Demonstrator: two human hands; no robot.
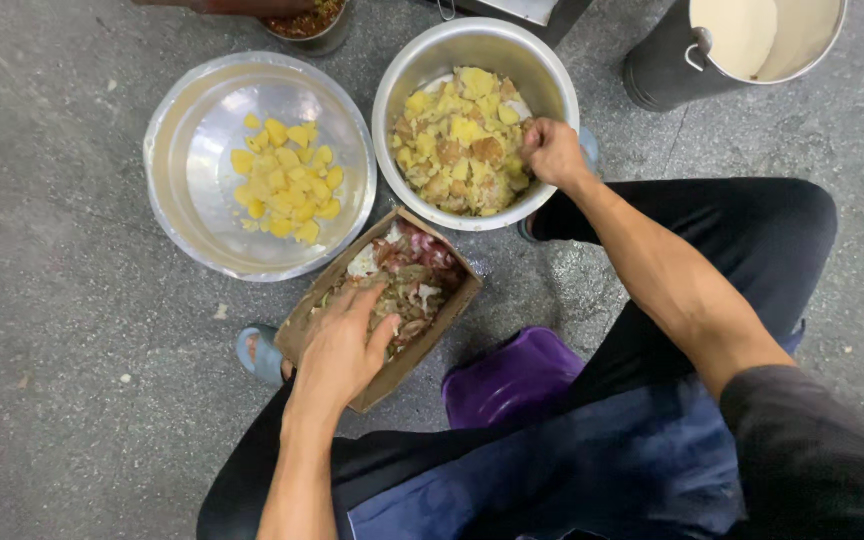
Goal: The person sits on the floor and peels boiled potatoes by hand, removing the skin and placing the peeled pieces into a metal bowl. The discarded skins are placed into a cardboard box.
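Note:
My left hand (344,345) rests flat, fingers spread, on the peelings and scraps in a brown cardboard box (442,322) on the floor. My right hand (552,150) is closed at the right rim of a steel pot (472,45) filled with unpeeled and broken yellow potato pieces (460,140); whether it grips a piece is hidden by the fingers. A wide steel bowl (192,150) to the left holds a small heap of peeled yellow potato chunks (287,180).
A purple stool (512,380) sits under me between my dark trouser legs. My blue sandal (260,355) is beside the box. A dark bucket with a pale lining (742,40) stands at top right, another container of red scraps (307,20) at top. Grey concrete floor surrounds everything.

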